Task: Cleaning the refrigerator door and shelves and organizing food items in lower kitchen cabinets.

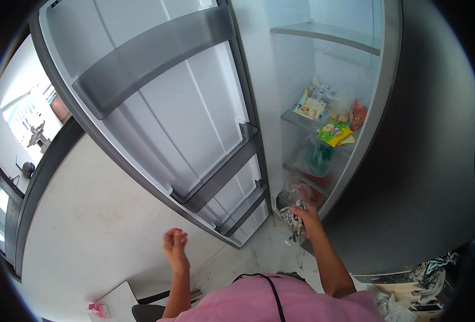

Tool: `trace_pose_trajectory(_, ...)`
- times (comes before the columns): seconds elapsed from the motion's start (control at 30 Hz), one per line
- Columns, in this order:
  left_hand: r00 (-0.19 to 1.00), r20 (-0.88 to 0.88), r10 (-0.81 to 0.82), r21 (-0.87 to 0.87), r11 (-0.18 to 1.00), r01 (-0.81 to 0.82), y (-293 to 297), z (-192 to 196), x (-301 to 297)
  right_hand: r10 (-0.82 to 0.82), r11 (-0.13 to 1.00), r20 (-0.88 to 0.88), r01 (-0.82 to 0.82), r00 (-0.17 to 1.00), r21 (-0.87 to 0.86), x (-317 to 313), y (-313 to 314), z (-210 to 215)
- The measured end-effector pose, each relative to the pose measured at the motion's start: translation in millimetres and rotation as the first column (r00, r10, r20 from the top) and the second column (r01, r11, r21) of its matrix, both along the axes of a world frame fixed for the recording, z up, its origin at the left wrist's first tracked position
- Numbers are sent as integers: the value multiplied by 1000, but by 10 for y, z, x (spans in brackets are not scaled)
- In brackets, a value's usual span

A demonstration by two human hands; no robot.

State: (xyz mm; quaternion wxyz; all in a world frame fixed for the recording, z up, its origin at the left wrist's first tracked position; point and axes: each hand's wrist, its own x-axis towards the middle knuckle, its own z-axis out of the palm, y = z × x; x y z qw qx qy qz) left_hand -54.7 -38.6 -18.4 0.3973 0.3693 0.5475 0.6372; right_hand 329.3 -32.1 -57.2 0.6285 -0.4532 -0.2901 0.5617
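My right hand (309, 219) grips a crumpled black-and-white patterned cloth (292, 219) at the bottom front of an open fridge compartment. Just beyond it, a clear plastic bag (296, 190) lies near the lowest level. My left hand (176, 248) hangs in the air by the lower edge of the fridge door (141, 134), its fingers curled in with nothing visible in them. The door stands swung out to the left, and its grey door shelves (216, 182) hold nothing that I can see.
Inside the fridge, a shelf (294, 119) carries a yellow-green packet (334, 133), a printed packet (311, 105) and a red bag (357, 115). Below sits a green item in plastic (320, 156). At lower right are another patterned cloth (430, 276) and plastic bags. A white table (117, 300) stands lower left.
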Motion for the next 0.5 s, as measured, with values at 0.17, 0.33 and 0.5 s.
trace_pose_trajectory(0.17,973,-155,174,229,964,-136,251,566,129,-77,982,375,6,924,187,83,300,223)
trace_pose_trajectory(0.33,905,-358,231,401,913,-75,429,582,-42,-73,997,438,83,896,-3,41,171,389)
trace_pose_trajectory(0.5,755,-563,-336,264,792,550,172,518,108,-120,981,342,164,932,-103,-321,-291,-67)
